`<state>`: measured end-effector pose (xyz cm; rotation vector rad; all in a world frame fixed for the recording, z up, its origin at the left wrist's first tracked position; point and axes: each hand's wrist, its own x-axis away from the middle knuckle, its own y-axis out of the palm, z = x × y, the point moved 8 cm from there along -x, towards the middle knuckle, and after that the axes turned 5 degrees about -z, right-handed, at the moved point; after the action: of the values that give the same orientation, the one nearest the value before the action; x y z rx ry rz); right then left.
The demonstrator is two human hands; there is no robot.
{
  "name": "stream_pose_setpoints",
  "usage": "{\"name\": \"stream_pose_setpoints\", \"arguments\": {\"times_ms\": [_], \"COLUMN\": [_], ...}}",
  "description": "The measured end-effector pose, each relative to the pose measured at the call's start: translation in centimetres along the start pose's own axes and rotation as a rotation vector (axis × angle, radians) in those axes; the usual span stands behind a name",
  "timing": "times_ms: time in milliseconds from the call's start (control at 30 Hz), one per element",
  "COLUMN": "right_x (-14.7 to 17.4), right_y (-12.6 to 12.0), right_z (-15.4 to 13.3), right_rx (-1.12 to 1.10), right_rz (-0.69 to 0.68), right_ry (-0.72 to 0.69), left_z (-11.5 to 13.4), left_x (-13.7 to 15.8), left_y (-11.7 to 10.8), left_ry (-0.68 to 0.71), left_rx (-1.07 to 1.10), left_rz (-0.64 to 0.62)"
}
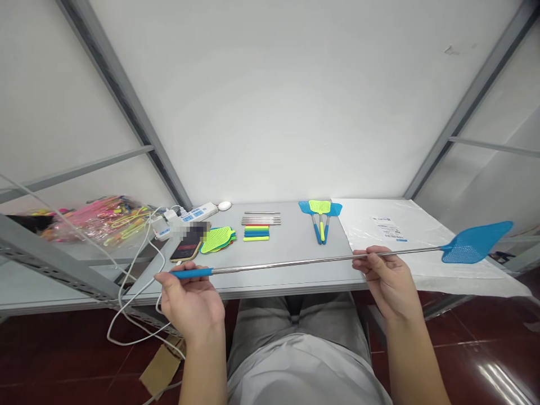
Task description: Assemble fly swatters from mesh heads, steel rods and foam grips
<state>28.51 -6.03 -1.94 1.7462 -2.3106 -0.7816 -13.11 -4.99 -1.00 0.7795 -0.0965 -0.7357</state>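
Note:
A long fly swatter with a metal rod, a blue grip and a blue mesh head is held level above the table's front edge. My left hand is closed on its blue grip at the left end. Further right, my right hand pinches the metal rod between thumb and fingers, short of the mesh head. Behind the rod lie several metal rods, several coloured grips and a pile of loose swatter heads, green on top. Three short fly swatters lie together, two blue and one green.
On the grey table, a phone and a white power strip lie at the left, with cables hanging down. A white plastic bag covers the right side. Bagged colourful items sit beyond the left metal frame.

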Motion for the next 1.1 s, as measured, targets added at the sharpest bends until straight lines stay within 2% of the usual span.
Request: {"name": "stream_pose_setpoints", "arguments": {"times_ms": [133,300,567,700,767,867,933,1033,1100], "right_x": [-0.4,-0.3,-0.3,0.5,1.0,1.1,0.9,0.4,0.1], "right_y": [-0.9,-0.7,0.5,3.3,4.2,4.1,3.9,3.3,2.5], "right_z": [0.0,1.3,1.8,3.6,4.5,4.8,4.8,4.5,4.0], "right_rx": [-0.038,-0.067,-0.051,-0.045,-0.036,-0.032,-0.011,0.028,-0.022], "right_rz": [0.062,0.15,0.098,-0.032,-0.046,-0.014,-0.04,-0.089,-0.055], "right_ry": [-0.034,-0.05,-0.08,0.016,0.05,0.043,0.049,0.069,0.064], "left_z": [-0.2,-2.2,-4.4,-5.1,-5.5,-6.3,-6.8,-7.1,-6.8], "left_x": [-0.6,0.1,2.4,4.9,6.3,7.5,7.6,6.8,5.9], "left_y": [-0.7,-0.2,1.3,2.9,3.6,4.1,4.0,3.4,2.9], "left_ry": [-0.047,-0.164,-0.237,-0.283,-0.304,-0.351,-0.396,-0.428,-0.418], "left_rx": [0.061,0.148,0.172,0.162,0.139,0.123,0.123,0.116,0.113], "left_rz": [0.066,0.074,0.055,-0.035,-0.085,-0.132,-0.134,-0.093,-0.049]}}
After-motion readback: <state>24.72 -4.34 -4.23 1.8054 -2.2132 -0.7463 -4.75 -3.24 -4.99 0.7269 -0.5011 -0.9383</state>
